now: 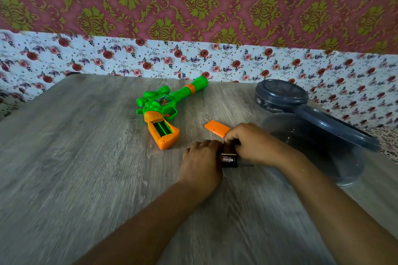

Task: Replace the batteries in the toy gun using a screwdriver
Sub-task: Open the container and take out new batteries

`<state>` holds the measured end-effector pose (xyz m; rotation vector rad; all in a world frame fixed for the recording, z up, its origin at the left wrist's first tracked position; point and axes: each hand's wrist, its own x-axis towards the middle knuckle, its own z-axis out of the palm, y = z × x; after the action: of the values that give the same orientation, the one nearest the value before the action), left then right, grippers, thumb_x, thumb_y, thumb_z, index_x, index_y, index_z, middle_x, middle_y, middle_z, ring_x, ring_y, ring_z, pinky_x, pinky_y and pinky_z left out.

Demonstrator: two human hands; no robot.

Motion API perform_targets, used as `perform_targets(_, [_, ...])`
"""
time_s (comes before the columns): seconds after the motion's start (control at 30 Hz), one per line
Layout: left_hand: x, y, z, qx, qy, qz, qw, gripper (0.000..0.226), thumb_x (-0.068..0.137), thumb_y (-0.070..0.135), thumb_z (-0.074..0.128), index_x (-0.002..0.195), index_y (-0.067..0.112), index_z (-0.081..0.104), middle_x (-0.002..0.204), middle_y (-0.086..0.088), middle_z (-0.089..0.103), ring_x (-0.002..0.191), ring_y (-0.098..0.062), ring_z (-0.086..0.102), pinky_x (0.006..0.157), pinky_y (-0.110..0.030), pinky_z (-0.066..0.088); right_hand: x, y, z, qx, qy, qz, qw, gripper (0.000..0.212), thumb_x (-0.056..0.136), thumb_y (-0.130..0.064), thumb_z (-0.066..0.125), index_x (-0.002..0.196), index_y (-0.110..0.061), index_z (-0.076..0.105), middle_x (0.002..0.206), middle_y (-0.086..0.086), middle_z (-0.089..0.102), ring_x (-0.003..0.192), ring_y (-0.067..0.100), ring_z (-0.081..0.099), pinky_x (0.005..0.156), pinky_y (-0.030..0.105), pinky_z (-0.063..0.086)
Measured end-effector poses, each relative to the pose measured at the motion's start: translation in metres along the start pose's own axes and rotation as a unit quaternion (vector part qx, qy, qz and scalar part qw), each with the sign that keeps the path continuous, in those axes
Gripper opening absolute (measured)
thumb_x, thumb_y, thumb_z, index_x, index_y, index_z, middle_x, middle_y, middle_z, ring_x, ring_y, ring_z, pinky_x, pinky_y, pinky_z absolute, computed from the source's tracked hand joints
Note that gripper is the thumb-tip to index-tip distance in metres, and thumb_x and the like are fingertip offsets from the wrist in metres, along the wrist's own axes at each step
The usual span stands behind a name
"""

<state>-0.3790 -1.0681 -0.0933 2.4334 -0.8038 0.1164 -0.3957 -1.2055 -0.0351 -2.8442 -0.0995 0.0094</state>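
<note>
The toy gun [163, 107] lies on the tabletop [75, 157], its orange grip open and empty, its cover [217, 128] alongside. Left hand [201, 162] and right hand [251, 144] curl around small batteries [228, 159]; light, smooth cylinders, probably best pinched mid-body

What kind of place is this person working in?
Probably a room in a home, not a workshop: patterned wallpaper above a floral strip, a wood-grain table, and on it a green toy gun beside a grey plastic container.
</note>
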Motion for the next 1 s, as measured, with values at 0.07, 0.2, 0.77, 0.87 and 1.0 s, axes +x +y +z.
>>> perform_targets(0.07, [0.000, 0.000, 0.000, 0.002, -0.007, 0.004, 1.000, 0.038, 0.088, 0.017, 0.048, 0.125, 0.024, 0.052, 0.126, 0.002, 0.055, 0.119, -0.022, 0.047, 0.092, -0.031, 0.034, -0.001, 0.000, 0.000, 0.002, 0.005, -0.006, 1.000, 0.030, 0.074, 0.009, 0.048, 0.075, -0.014, 0.068, 0.085, 0.007, 0.066, 0.079, 0.022, 0.060, 0.073, 0.038, 0.050])
perform_targets(0.2, [0.002, -0.002, -0.002, -0.019, -0.008, 0.009, 1.000, 0.039, 0.089, 0.017, 0.048, 0.128, 0.024, 0.051, 0.129, 0.001, 0.054, 0.119, -0.021, 0.047, 0.094, -0.033, 0.036, -0.006, 0.000, -0.002, 0.007, 0.016, -0.013, 1.000, 0.024, 0.078, 0.005, 0.050, 0.075, -0.012, 0.067, 0.079, 0.007, 0.065, 0.076, 0.021, 0.059, 0.070, 0.036, 0.048])
perform_targets(0.77, [0.004, -0.001, -0.014, -0.115, 0.045, -0.041, 0.991, 0.033, 0.095, 0.012, 0.046, 0.128, 0.016, 0.051, 0.130, -0.007, 0.056, 0.115, -0.023, 0.055, 0.086, -0.024, 0.041, -0.066, 0.031, -0.057, -0.004, 0.247, 0.052, 0.968, 0.018, 0.087, -0.011, 0.058, 0.104, -0.013, 0.064, 0.101, 0.003, 0.067, 0.086, 0.014, 0.060, 0.076, 0.024, 0.048])
perform_targets(0.87, [0.002, 0.012, -0.008, -0.042, 0.025, -0.018, 0.999, 0.037, 0.095, 0.020, 0.046, 0.132, 0.018, 0.047, 0.132, -0.006, 0.051, 0.115, -0.025, 0.052, 0.084, -0.028, 0.039, -0.075, 0.059, -0.061, -0.123, 0.245, 0.141, 0.951, 0.037, 0.086, -0.017, 0.059, 0.121, -0.008, 0.052, 0.122, 0.014, 0.056, 0.110, 0.028, 0.052, 0.092, 0.039, 0.043])
perform_targets(1.0, [0.002, 0.018, 0.003, 0.054, 0.000, -0.006, 0.999, 0.043, 0.095, 0.033, 0.043, 0.135, 0.020, 0.040, 0.135, -0.004, 0.046, 0.124, -0.022, 0.043, 0.099, -0.031, 0.036, -0.085, 0.092, -0.060, -0.192, 0.214, 0.258, 0.922, 0.050, 0.084, -0.019, 0.061, 0.127, -0.001, 0.044, 0.128, 0.021, 0.048, 0.119, 0.037, 0.043, 0.097, 0.045, 0.039])
